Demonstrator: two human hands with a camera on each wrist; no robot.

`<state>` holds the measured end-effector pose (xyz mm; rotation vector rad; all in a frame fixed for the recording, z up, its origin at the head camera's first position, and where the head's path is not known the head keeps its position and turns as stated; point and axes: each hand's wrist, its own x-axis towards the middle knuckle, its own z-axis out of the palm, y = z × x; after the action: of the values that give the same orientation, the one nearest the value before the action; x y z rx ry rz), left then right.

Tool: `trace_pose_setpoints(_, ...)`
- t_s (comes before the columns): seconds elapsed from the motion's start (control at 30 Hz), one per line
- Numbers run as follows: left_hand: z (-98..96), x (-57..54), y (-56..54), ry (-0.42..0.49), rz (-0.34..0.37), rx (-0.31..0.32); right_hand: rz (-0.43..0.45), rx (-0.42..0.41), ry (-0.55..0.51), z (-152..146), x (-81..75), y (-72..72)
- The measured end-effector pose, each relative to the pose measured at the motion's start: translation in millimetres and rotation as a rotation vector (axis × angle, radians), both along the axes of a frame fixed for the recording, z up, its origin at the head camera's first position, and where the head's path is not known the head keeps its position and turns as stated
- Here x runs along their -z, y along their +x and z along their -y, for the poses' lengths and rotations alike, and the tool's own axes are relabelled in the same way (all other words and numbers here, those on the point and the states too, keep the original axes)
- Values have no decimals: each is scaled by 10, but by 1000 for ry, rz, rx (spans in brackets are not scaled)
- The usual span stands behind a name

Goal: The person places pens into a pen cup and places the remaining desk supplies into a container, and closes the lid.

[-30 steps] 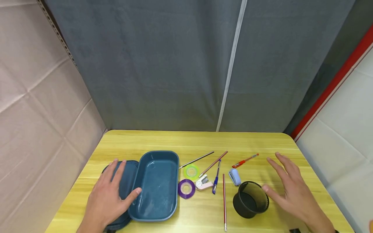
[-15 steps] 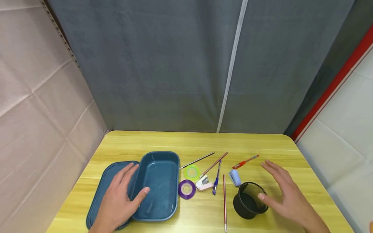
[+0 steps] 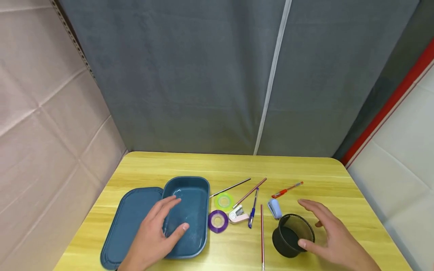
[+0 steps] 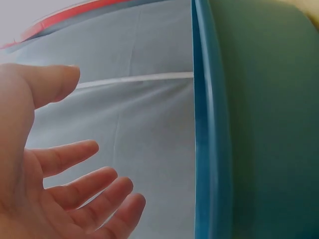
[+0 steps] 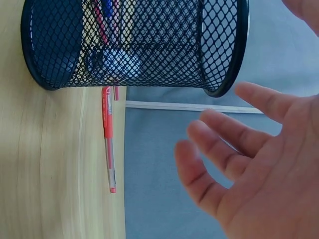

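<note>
My left hand point(image 3: 154, 229) hovers over the left side of a blue rectangular box point(image 3: 193, 210), fingers spread and holding nothing. Part of the blue lid point(image 3: 130, 218) beside the box is hidden under that hand and wrist. In the left wrist view, the left hand point(image 4: 65, 169) has thumb and fingers apart. On the right, my right hand point(image 3: 333, 237) is at a black mesh pen holder point(image 3: 285, 242), its thumb overlapping the rim in the head view. The right wrist view shows the right hand's loosely bent fingers point(image 5: 234, 137) near the holder's rim, gripping nothing.
Between box and holder lie a purple tape roll point(image 3: 211, 226), a green tape roll point(image 3: 217, 202), a pink-white stapler point(image 3: 240, 218), a blue pen point(image 3: 252, 214) and several pencils point(image 3: 262, 237). A light-blue stapler point(image 3: 275, 209) and red pen point(image 3: 281, 193) lie behind the holder.
My left hand has moved right, from over the lid to over the box, uncovering more of the lid. My right hand has come lower and closer about the pen holder.
</note>
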<state>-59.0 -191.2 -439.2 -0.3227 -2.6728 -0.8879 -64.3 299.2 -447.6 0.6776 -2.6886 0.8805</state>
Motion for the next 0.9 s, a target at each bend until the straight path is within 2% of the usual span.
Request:
trace_pose_setpoints(0.17,-118,14,11,66,-22,49,78,1,-15,15,-6,29)
trace_pose_setpoints(0.3,-218,26,22,140,9,96,125,-9,-15,32,10,40)
trace_pose_setpoints(0.53,-355,80,-37,184,49,154,205,11,3,40,39,48)
trace_pose_setpoints(0.77,-486,108,-84,238,171,208,247,21,37,52,31,63)
trace_pose_setpoints(0.9,-576,125,-87,280,194,260,227,22,66,51,51,69)
